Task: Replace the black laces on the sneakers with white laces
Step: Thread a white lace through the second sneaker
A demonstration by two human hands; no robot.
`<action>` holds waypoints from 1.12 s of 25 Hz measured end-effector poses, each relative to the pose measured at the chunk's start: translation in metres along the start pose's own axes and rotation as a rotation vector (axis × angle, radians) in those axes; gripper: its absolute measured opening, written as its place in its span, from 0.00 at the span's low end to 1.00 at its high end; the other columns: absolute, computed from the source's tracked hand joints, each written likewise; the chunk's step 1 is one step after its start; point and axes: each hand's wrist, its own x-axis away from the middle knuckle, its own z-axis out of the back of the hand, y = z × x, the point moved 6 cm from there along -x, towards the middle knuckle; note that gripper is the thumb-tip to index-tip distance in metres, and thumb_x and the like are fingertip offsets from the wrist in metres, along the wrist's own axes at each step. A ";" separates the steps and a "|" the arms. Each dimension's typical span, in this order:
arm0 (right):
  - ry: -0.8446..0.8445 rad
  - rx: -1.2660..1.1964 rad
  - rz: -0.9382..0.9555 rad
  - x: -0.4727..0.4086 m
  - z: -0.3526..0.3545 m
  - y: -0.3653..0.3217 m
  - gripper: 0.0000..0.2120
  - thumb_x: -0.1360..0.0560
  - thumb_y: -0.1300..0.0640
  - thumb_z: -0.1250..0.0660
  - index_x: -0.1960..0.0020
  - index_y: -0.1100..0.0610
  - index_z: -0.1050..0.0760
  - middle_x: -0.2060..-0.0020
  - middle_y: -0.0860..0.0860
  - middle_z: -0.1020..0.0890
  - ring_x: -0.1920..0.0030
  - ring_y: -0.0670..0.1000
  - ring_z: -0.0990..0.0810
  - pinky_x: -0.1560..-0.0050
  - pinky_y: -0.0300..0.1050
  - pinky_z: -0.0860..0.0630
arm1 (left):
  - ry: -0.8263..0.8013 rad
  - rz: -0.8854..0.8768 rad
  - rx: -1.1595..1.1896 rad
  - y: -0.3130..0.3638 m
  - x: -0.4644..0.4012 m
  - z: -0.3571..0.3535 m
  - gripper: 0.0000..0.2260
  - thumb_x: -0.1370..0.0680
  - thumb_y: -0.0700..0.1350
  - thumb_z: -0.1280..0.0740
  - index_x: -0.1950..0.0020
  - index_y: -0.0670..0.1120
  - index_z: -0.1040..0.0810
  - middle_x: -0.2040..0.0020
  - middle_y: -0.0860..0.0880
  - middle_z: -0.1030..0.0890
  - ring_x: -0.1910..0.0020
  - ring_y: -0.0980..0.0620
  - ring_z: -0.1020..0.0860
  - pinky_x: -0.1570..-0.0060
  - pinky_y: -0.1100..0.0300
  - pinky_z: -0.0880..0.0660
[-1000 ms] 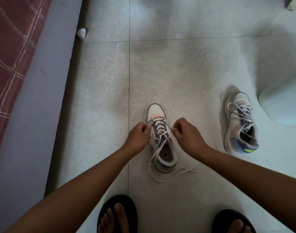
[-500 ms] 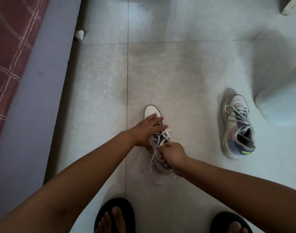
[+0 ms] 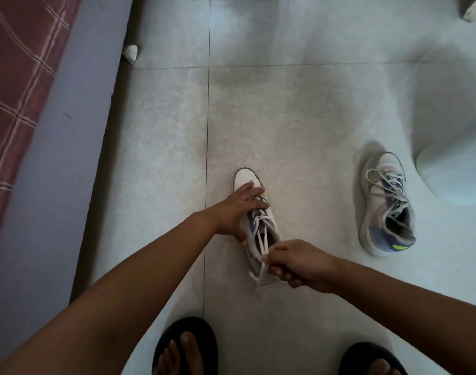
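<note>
A white sneaker (image 3: 245, 178) with blue and pink panels stands on the floor in the middle, toe pointing away from me. White laces (image 3: 261, 239) run through its eyelets. My left hand (image 3: 238, 209) lies across its forefoot with straight fingers, pressing it down. My right hand (image 3: 296, 262) grips both loose lace ends near the heel and holds them taut toward me. A second matching sneaker (image 3: 384, 204) with white laces lies to the right, untouched.
A bed with a red checked cover (image 3: 17, 77) and grey side (image 3: 69, 158) runs along the left. A pale rounded object (image 3: 456, 174) stands at the right edge. My feet in black sandals (image 3: 185, 345) are at the bottom. A small white scrap (image 3: 130, 53) lies by the bed.
Both hands left the eyelets. My left hand flattened onto the forefoot, and my right hand gathered the lace ends and drew them back toward the heel.
</note>
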 end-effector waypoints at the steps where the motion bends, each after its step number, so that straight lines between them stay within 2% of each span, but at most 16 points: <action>1: -0.003 0.046 0.035 0.000 -0.002 -0.002 0.16 0.23 0.61 0.37 0.70 0.55 0.32 0.77 0.49 0.31 0.78 0.45 0.38 0.79 0.35 0.43 | -0.004 -0.002 -0.004 0.000 0.000 0.000 0.46 0.41 0.49 0.19 0.27 0.50 0.36 0.23 0.48 0.47 0.24 0.48 0.58 0.27 0.53 0.50; 5: -0.025 0.129 0.095 0.005 0.002 -0.004 0.16 0.23 0.58 0.35 0.70 0.54 0.31 0.77 0.48 0.31 0.78 0.45 0.37 0.78 0.36 0.40 | -0.024 -0.006 0.000 0.000 0.000 0.003 0.45 0.41 0.48 0.19 0.28 0.50 0.35 0.23 0.48 0.47 0.24 0.48 0.58 0.27 0.54 0.50; 7: -0.007 0.230 0.121 0.005 0.003 -0.006 0.15 0.23 0.57 0.36 0.68 0.54 0.30 0.75 0.48 0.30 0.76 0.45 0.35 0.76 0.37 0.36 | -0.026 -0.006 -0.008 0.001 0.000 0.003 0.45 0.41 0.49 0.19 0.27 0.50 0.35 0.23 0.48 0.47 0.24 0.48 0.58 0.27 0.54 0.50; 9: 0.153 0.496 0.223 0.004 0.007 -0.012 0.13 0.23 0.56 0.37 0.66 0.56 0.30 0.71 0.50 0.28 0.71 0.46 0.31 0.69 0.40 0.31 | -0.039 -0.013 -0.026 0.003 0.001 0.003 0.47 0.41 0.49 0.19 0.26 0.49 0.37 0.23 0.48 0.48 0.24 0.48 0.59 0.27 0.55 0.52; 10: 0.253 0.555 0.281 0.004 0.009 -0.015 0.12 0.23 0.57 0.37 0.65 0.57 0.29 0.68 0.52 0.26 0.69 0.47 0.29 0.66 0.42 0.30 | -0.053 -0.015 -0.038 0.003 0.001 0.003 0.49 0.41 0.51 0.19 0.25 0.49 0.40 0.22 0.48 0.49 0.24 0.48 0.59 0.27 0.56 0.53; 11: 0.310 0.480 0.304 0.004 0.013 -0.016 0.10 0.24 0.58 0.37 0.63 0.60 0.28 0.66 0.54 0.23 0.66 0.49 0.25 0.63 0.45 0.27 | -0.075 -0.006 -0.032 0.003 0.002 0.002 0.52 0.41 0.53 0.19 0.24 0.48 0.44 0.22 0.48 0.51 0.24 0.49 0.60 0.27 0.56 0.55; 13: 0.239 -0.075 0.203 0.001 0.015 -0.009 0.08 0.23 0.62 0.41 0.58 0.65 0.26 0.63 0.59 0.18 0.64 0.53 0.18 0.61 0.50 0.20 | -0.120 0.072 0.084 0.004 0.005 0.003 0.59 0.42 0.58 0.20 0.22 0.50 0.55 0.22 0.52 0.54 0.25 0.54 0.62 0.25 0.54 0.56; 14: 0.125 -0.360 0.111 0.000 0.008 -0.006 0.09 0.22 0.63 0.43 0.56 0.65 0.26 0.65 0.59 0.18 0.68 0.53 0.19 0.67 0.47 0.21 | -0.128 0.107 0.138 0.005 0.006 0.003 0.61 0.43 0.60 0.21 0.23 0.51 0.59 0.22 0.53 0.56 0.26 0.55 0.63 0.25 0.51 0.55; 15: 0.047 -0.514 0.036 0.001 0.002 -0.002 0.11 0.22 0.62 0.45 0.56 0.64 0.27 0.69 0.58 0.20 0.74 0.51 0.23 0.73 0.42 0.26 | -0.135 0.119 0.136 0.007 0.005 0.001 0.61 0.42 0.62 0.22 0.23 0.52 0.60 0.22 0.53 0.57 0.26 0.55 0.64 0.25 0.48 0.54; 17: 0.014 -0.488 -0.050 0.005 -0.004 0.004 0.13 0.20 0.57 0.46 0.58 0.62 0.27 0.74 0.54 0.26 0.80 0.46 0.35 0.78 0.37 0.38 | -0.128 0.112 -0.004 0.013 0.003 -0.006 0.60 0.41 0.64 0.24 0.23 0.51 0.60 0.22 0.52 0.59 0.26 0.52 0.66 0.26 0.43 0.54; 20: 0.112 -0.382 -0.061 0.014 -0.005 0.007 0.13 0.19 0.54 0.45 0.55 0.60 0.28 0.79 0.49 0.33 0.81 0.45 0.44 0.80 0.34 0.44 | -0.095 0.110 -0.061 0.012 0.002 -0.010 0.57 0.40 0.64 0.25 0.22 0.48 0.55 0.22 0.51 0.58 0.25 0.51 0.66 0.27 0.42 0.51; 23: 0.220 -0.308 -0.002 0.029 -0.012 0.005 0.12 0.19 0.56 0.46 0.55 0.60 0.28 0.80 0.47 0.36 0.82 0.44 0.44 0.79 0.33 0.46 | -0.080 0.104 -0.023 0.010 0.004 -0.008 0.55 0.40 0.64 0.24 0.23 0.48 0.50 0.22 0.51 0.56 0.25 0.52 0.65 0.26 0.43 0.52; 28: 0.310 -0.143 0.036 0.044 -0.023 -0.004 0.14 0.20 0.59 0.45 0.60 0.59 0.26 0.82 0.45 0.33 0.85 0.41 0.39 0.84 0.32 0.44 | -0.135 0.040 -0.108 0.020 -0.005 -0.005 0.52 0.39 0.62 0.24 0.23 0.48 0.48 0.22 0.52 0.54 0.24 0.51 0.63 0.25 0.47 0.52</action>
